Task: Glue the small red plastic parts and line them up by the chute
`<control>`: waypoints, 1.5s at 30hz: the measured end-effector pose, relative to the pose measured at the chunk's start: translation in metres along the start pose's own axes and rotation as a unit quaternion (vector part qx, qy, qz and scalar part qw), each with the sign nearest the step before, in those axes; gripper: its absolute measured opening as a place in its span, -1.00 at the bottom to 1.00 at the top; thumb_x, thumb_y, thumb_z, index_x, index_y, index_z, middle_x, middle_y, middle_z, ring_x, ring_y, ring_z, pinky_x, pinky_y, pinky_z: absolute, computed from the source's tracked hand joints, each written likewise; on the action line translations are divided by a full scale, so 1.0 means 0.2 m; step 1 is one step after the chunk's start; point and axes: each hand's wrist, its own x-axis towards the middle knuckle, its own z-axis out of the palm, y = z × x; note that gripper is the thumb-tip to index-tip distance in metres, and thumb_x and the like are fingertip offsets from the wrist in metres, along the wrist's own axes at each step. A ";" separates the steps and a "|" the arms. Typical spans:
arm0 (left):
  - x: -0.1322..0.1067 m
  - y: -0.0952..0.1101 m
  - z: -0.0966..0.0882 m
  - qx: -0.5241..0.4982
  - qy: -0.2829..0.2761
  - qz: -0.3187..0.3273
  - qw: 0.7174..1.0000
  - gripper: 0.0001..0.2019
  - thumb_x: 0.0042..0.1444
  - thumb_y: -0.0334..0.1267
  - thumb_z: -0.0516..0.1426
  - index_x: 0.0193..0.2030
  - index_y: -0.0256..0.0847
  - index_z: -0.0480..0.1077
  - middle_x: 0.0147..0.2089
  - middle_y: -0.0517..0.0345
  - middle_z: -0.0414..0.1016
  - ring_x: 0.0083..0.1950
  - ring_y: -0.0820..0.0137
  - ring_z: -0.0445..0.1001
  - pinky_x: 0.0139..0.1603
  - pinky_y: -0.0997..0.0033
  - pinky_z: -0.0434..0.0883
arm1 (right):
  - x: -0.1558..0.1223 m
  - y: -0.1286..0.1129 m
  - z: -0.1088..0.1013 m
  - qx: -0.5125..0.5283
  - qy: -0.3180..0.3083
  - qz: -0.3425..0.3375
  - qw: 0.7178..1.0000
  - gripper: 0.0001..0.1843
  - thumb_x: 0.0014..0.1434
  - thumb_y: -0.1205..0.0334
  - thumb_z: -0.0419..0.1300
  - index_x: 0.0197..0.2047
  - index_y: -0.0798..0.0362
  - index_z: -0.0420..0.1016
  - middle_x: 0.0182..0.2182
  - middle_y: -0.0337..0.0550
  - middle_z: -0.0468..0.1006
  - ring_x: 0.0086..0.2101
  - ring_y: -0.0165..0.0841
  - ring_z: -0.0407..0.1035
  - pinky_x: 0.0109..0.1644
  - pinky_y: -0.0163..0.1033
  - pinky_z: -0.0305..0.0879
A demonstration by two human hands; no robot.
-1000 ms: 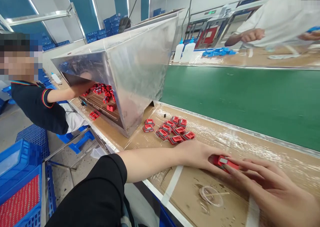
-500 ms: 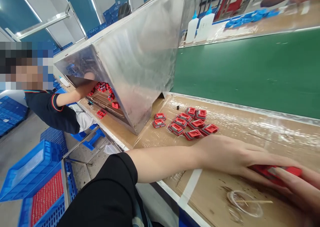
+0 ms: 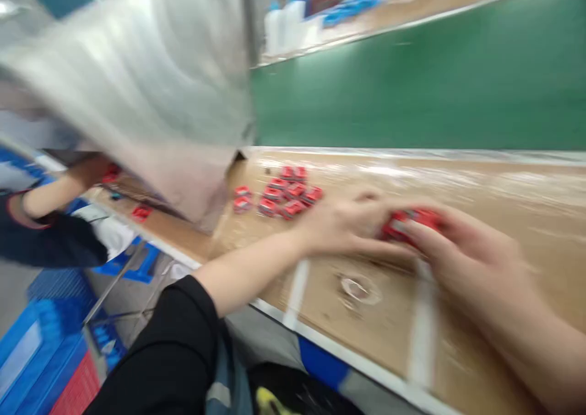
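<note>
The picture is smeared by motion. My left hand and my right hand meet over the brown tabletop, and both close their fingers on one small red part held between them. A loose group of several more red parts lies on the table just left of my left hand. A small round clear ring lies on the table below my hands.
A big shiny metal hood stands at the left. A green conveyor belt runs behind the table. Another person's arm reaches under the hood. Blue crates stand on the floor at the lower left.
The view has swung right and down and is now blurred. My hands, still on the red part, now sit nearer the middle of the picture.
</note>
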 end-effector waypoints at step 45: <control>-0.04 -0.06 -0.04 0.250 0.082 -0.027 0.964 -0.70 0.41 -0.20 0.10 0.21 -0.12 0.48 0.18 -0.04 0.54 0.15 0.30 0.57 0.07 0.41 0.50 | -0.12 -0.09 -0.46 -0.301 0.006 -0.085 0.950 -0.60 0.28 -0.30 0.01 -0.31 -0.24 0.47 -0.25 -0.01 0.66 -0.23 0.02 0.56 -0.23 0.08 0.43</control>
